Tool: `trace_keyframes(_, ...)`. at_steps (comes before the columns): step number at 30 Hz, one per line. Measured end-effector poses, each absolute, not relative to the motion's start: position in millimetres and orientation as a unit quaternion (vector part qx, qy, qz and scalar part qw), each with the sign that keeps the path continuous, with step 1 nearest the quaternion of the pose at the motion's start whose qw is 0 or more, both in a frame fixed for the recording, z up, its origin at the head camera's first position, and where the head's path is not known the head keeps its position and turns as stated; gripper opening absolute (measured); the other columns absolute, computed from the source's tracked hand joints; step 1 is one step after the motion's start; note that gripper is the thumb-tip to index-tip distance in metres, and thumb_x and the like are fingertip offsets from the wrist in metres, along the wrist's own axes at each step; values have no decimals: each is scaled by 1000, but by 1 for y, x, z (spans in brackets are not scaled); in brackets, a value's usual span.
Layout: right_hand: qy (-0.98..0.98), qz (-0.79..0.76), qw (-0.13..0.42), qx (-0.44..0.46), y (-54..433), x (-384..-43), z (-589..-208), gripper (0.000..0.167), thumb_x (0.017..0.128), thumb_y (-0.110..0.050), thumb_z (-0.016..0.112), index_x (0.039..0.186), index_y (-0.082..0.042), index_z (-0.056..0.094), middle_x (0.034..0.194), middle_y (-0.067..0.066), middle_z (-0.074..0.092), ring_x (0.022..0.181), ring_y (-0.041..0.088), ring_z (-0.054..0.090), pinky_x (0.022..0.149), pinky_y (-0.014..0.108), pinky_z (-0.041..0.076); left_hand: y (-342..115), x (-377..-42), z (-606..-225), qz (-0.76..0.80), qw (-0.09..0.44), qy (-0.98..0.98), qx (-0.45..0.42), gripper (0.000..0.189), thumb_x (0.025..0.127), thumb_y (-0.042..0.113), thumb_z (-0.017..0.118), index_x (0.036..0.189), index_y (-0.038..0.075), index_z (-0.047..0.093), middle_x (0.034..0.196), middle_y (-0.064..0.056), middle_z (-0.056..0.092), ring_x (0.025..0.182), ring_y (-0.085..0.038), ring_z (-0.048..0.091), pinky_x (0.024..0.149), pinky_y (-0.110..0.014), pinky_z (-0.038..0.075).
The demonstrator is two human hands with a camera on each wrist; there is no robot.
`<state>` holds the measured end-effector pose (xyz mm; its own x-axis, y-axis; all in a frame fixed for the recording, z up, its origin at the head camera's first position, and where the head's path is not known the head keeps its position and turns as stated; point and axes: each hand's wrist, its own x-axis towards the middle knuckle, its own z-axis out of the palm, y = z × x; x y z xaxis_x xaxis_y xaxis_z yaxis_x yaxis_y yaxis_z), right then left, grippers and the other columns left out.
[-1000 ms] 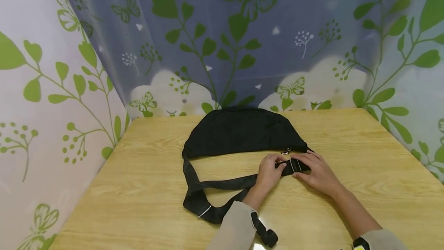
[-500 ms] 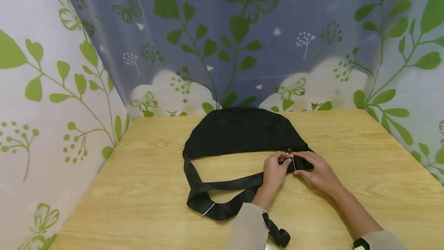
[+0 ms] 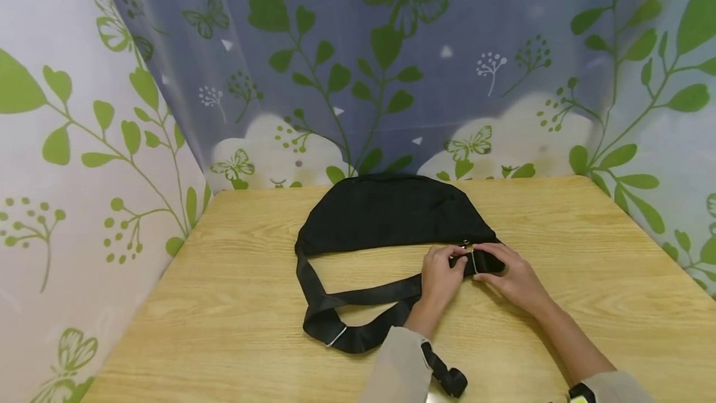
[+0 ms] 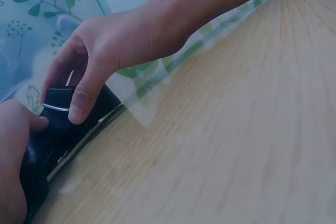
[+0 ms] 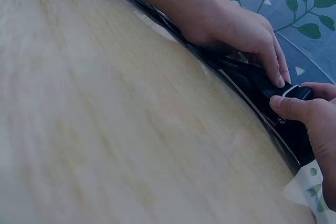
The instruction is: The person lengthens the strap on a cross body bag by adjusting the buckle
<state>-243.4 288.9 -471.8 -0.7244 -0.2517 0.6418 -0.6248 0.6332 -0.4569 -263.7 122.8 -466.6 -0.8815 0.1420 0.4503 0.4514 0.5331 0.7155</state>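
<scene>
A black waist bag [image 3: 386, 213] lies flat on the table, its strap [image 3: 375, 294] looped in front of it. My left hand [image 3: 443, 273] pinches the strap close to a metal slider buckle [image 3: 475, 262], thumb against the webbing. On the buckle's other side my right hand [image 3: 514, 275] grips the strap between thumb and fingers. From the left wrist view, the right hand's thumb [image 4: 83, 103] presses beside the slider's metal bar. The right wrist view has both hands meeting at the buckle [image 5: 291, 91]. A zipper pull [image 3: 465, 243] on the bag sits just behind the fingers.
A second metal slider [image 3: 337, 336] sits on the strap loop at the left. A dark strap end [image 3: 450, 381] hangs by the left sleeve. The wooden table [image 3: 212, 303] meets a leaf-patterned curtain [image 3: 313, 79] at the back and sides.
Over the past second my left hand slid slightly right, up to the buckle, and the strap loop shifted right with it. The right hand stayed nearly in place, and the bag barely moved.
</scene>
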Motion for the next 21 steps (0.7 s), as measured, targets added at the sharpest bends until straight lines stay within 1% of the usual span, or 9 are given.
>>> trace_keyframes(3,-861,349,269,254,287,-244,-472,61,59,3,82,116,-3,60,112,8,58,107,23,51,92,10,28,121,-264,-466,-443,182,-859,-179,11,83,17,68,93,18,72,87,9,64,81,-8,52,72,-21,41)
trace_keyframes(6,-862,347,272,251,285,-244,-471,60,59,2,82,115,-3,60,112,8,58,107,25,51,93,10,27,120,-265,-467,-422,209,-865,-172,11,83,18,67,91,19,73,86,10,65,78,-9,52,72,-22,39)
trace_keyframes(9,-862,346,273,249,284,-245,-471,60,59,2,82,115,-2,60,112,9,58,107,26,51,93,9,27,118,-266,-467,-392,240,-874,-157,11,79,18,66,87,19,73,82,10,66,75,-10,51,70,-24,38)
trace_keyframes(11,-862,348,272,248,283,-244,-470,60,59,2,82,115,-2,60,112,9,58,106,26,51,93,9,27,118,-266,-467,-391,249,-874,-150,12,76,16,65,84,19,73,79,10,65,74,-11,51,70,-25,38)
trace_keyframes(13,-861,353,271,247,284,-244,-470,60,60,2,82,115,-2,60,112,9,58,107,26,51,92,10,27,118,-266,-467,-407,245,-867,-152,13,74,13,65,84,17,73,78,8,64,73,-10,51,70,-25,38)
trace_keyframes(17,-859,358,268,248,285,-244,-470,60,60,3,81,115,-2,60,112,9,58,108,23,50,92,10,28,118,-266,-466,-452,214,-850,-165,15,77,8,64,87,15,73,80,6,64,74,-10,50,70,-23,40)
trace_keyframes(21,-859,359,263,253,287,-243,-471,60,59,4,81,115,-1,59,111,8,58,108,18,50,92,10,29,120,-264,-466,-452,192,-851,-184,14,81,9,66,91,15,73,84,7,64,78,-9,51,70,-20,41)
